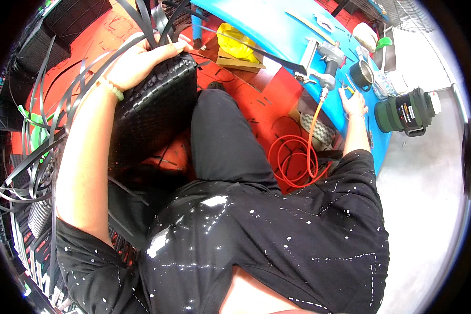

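Head view: the black woven piece (157, 97) stands tilted at the person's left, beside the leg, with the left hand (133, 62) bent over its top among loose strips (145, 21); how firm that grip is, I cannot tell. The right hand (355, 103) reaches onto the blue table (264, 23), fingers partly curled, any hold unclear. With attention split, the piece could tip, or the air tool's hose (312, 138) could snag.
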`<state>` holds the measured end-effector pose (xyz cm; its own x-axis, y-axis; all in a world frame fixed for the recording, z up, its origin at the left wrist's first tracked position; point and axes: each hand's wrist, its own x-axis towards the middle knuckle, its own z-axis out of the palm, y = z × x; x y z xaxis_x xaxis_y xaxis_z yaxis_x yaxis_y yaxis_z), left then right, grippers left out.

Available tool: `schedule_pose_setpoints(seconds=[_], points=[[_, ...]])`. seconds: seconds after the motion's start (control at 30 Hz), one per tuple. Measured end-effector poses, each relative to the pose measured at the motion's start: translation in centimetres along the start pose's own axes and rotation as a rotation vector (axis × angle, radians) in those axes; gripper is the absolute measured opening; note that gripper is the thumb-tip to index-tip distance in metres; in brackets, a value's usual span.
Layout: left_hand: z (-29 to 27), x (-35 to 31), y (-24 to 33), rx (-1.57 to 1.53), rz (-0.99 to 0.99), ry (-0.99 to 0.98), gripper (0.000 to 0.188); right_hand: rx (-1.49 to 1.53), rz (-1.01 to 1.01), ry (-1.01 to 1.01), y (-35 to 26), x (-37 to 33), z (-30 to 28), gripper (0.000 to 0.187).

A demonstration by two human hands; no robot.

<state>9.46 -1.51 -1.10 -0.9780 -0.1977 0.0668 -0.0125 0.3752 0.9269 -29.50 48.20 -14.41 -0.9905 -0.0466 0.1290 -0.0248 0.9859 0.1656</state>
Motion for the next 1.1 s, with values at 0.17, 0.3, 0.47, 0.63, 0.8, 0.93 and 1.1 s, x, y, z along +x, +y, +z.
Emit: schedule_pose_setpoints(seconds=[0.17,0.3,0.47,0.63,0.8,0.93,1.1], points=[[-0.4,0.8,-0.6,0.012,0.029,-0.067,0.029,-0.077,-0.024,-0.008,0.6,-0.6,-0.5,0.089],[-0.3,0.8,-0.5,0.001,0.022,-0.064,0.028,-0.118,-0.057,0.04,-0.1,-1.5,-1.4,0.08],[-0.3,1.0,-0.4,0.071,0.036,-0.061,0.028,0.242,0.026,0.457,1.2,0.2,0.0,0.079],[-0.4,0.6,-0.3,0.041,0.005,-0.036,0.029,1.466,0.166,0.127,-4.3,-0.3,-4.2,0.078],[-0.3,1.7,-0.1,0.005,-0.036,-0.037,0.029,1.363,-0.415,-0.095,-11.5,-8.1,-11.0,0.041],[-0.6,1.5,-0.1,-0.006,0.05,-0.011,0.027,1.129,-0.909,-0.044,-17.0,-16.7,-18.9,0.05],[0.3,1.2,0.6,-0.138,-0.119,0.076,0.026,1.025,-1.217,0.247,-19.2,-19.8,-20.9,0.052]])
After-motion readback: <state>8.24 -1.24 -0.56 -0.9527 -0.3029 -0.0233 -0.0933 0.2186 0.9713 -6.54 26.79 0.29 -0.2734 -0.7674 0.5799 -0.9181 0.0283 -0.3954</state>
